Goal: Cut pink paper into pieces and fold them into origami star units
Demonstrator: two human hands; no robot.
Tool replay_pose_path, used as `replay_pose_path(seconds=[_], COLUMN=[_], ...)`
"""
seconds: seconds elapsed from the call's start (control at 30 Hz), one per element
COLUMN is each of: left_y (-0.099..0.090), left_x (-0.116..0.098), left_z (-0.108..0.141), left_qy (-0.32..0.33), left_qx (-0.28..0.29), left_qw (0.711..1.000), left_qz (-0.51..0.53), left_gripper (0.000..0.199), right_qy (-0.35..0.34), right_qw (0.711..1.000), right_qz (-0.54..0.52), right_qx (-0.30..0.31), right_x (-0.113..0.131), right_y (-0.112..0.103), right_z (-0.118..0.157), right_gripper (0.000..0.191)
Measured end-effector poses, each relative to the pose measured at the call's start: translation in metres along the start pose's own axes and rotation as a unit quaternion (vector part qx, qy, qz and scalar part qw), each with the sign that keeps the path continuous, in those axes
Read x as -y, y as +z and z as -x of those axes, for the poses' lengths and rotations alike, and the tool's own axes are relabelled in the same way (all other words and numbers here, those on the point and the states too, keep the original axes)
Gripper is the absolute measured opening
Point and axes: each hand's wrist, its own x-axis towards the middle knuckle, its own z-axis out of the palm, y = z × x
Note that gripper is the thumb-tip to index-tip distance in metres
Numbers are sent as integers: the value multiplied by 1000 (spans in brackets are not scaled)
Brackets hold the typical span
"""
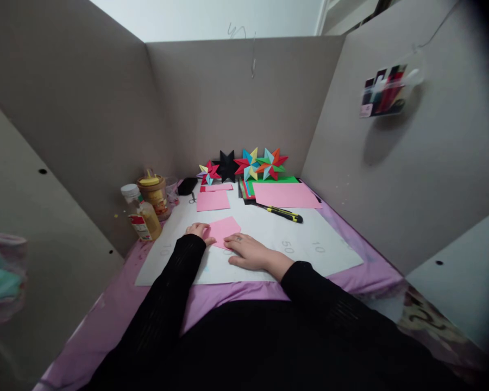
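Note:
A folded sheet of pink paper (226,225) lies on the white sheet in front of me, with slanted corners at its right side. My left hand (198,231) rests on its left edge, thumb and fingers apart. Across its lower right part lie the outstretched fingers of my right hand (250,253), pressed flat against the paper. Beyond my hands is a square pink sheet (213,201), with a narrow pink strip (217,188) behind it. A yellow and black utility knife (284,214) lies to the right of the folded paper.
A large pink sheet (287,195) tops a stack of coloured paper. Several folded paper stars (250,164) lean on the back panel. Small scissors (193,198), a glue bottle (146,217), a brown jar (155,196) and a black object (187,186) stand or lie leftward. Grey panels surround the table.

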Motion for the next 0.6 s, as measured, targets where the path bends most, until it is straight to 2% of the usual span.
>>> replay_pose_path(seconds=[0.2,0.4,0.5,0.6], left_y=[-5,-10,-10,-6], left_x=[13,5,-3,-8], left_z=[1,11,20,30], left_qy=[1,37,84,115], left_qx=[-11,-23,8,59], left_qw=[1000,999,995,990], left_qz=[-4,-24,-45,-64], left_gripper=[44,39,23,30], right_qy=[3,4,4,7], right_qw=[1000,1000,1000,1000], right_qz=[-12,-11,-13,-17], right_qx=[-2,0,2,6], right_x=[0,-1,-1,-2], right_y=[0,0,0,0], right_z=[0,0,0,0], right_gripper=[47,47,48,50])
